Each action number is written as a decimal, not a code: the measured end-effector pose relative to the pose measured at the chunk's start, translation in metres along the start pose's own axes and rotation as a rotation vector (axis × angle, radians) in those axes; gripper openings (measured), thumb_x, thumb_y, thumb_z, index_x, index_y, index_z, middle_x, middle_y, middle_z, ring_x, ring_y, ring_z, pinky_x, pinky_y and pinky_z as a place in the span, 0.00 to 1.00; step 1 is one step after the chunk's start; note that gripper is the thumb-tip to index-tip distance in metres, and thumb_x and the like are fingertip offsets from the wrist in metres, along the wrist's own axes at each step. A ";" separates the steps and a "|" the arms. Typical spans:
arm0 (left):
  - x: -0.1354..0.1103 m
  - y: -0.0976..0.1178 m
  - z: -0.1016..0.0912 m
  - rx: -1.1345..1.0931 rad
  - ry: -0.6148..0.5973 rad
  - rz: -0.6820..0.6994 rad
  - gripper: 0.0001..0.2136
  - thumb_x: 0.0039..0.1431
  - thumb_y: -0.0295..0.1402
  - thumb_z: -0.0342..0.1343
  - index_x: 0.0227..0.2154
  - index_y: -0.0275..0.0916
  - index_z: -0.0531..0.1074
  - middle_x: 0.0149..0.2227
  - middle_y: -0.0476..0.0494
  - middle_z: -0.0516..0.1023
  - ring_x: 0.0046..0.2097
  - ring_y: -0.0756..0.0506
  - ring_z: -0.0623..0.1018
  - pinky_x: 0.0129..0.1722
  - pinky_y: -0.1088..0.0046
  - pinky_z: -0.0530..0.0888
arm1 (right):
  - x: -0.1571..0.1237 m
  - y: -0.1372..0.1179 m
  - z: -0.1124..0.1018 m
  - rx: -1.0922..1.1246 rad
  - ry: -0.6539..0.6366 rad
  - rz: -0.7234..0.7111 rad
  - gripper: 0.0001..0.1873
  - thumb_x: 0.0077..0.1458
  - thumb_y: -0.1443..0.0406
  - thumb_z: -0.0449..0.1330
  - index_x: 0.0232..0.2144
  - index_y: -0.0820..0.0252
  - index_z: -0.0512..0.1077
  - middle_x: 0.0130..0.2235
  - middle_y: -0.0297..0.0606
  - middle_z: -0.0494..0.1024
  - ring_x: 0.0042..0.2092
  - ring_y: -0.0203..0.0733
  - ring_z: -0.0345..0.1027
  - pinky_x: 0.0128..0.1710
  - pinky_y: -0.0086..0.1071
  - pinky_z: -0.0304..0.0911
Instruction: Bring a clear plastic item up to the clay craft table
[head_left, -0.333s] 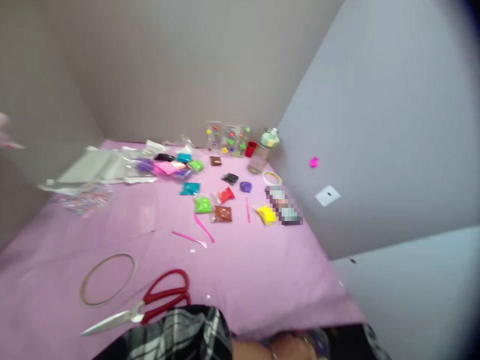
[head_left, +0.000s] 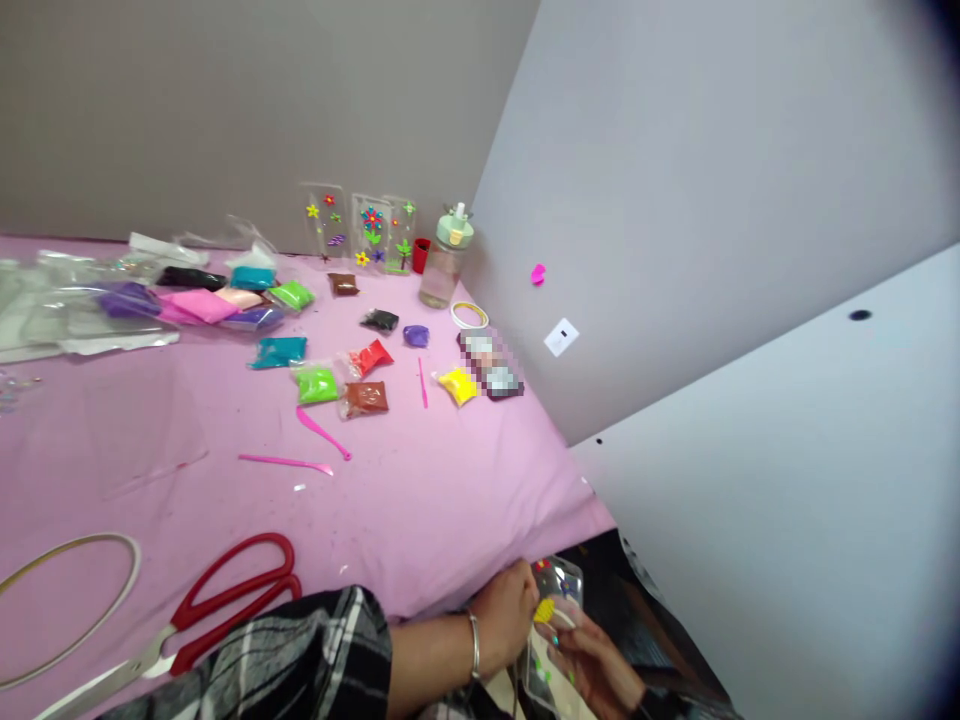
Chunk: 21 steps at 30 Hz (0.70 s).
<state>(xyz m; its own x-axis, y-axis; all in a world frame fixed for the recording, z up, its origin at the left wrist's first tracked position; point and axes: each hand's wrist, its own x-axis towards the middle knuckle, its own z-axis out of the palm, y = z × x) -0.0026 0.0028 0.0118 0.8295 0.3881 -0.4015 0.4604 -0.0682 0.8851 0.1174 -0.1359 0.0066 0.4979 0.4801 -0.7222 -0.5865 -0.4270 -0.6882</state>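
Below the table's near edge, my right hand (head_left: 596,668) holds a clear phone case (head_left: 556,600) with small coloured decorations on it. My left hand (head_left: 504,612), in a plaid sleeve with a bracelet at the wrist, has its fingertips on a small yellow clay piece (head_left: 544,609) at the case. Whether the yellow piece is stuck to the case or only pinched by the fingers I cannot tell.
On the pink table cover (head_left: 420,500) lie red-handled scissors (head_left: 202,610), a thin hoop (head_left: 67,590), pink modelling tools (head_left: 322,432), and several small bags of coloured clay (head_left: 315,383). Decorated clear cases (head_left: 367,232) and a bottle (head_left: 444,262) stand by the back wall. A grey wall is close on the right.
The view has swung down and right. Both hands and the clear case have come into sight below the table edge; before, only the sleeve and part of one hand showed.
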 end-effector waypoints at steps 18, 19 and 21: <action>-0.016 0.002 -0.012 0.245 -0.123 -0.013 0.20 0.61 0.37 0.59 0.54 0.37 0.67 0.46 0.41 0.76 0.46 0.41 0.77 0.48 0.55 0.74 | -0.006 0.008 0.011 0.087 -0.251 0.017 0.20 0.37 0.67 0.71 0.37 0.60 0.80 0.34 0.41 0.84 0.34 0.44 0.78 0.37 0.31 0.67; -0.017 0.002 -0.012 0.249 -0.126 -0.018 0.20 0.62 0.37 0.58 0.54 0.37 0.67 0.46 0.41 0.76 0.46 0.41 0.77 0.48 0.55 0.74 | -0.007 0.008 0.013 0.077 -0.258 0.014 0.20 0.36 0.67 0.72 0.37 0.61 0.80 0.34 0.41 0.84 0.34 0.44 0.78 0.37 0.31 0.67; -0.017 0.000 -0.010 0.242 -0.128 -0.034 0.18 0.62 0.37 0.58 0.53 0.37 0.68 0.45 0.41 0.76 0.46 0.42 0.78 0.48 0.55 0.74 | -0.008 0.008 0.015 0.058 -0.264 0.012 0.21 0.35 0.67 0.73 0.37 0.62 0.80 0.32 0.40 0.83 0.33 0.43 0.77 0.36 0.31 0.66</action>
<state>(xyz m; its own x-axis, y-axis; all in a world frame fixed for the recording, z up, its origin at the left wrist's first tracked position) -0.0193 0.0054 0.0212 0.8386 0.2756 -0.4699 0.5377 -0.2806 0.7951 0.0989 -0.1319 0.0078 0.3116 0.6614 -0.6823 -0.6308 -0.3930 -0.6690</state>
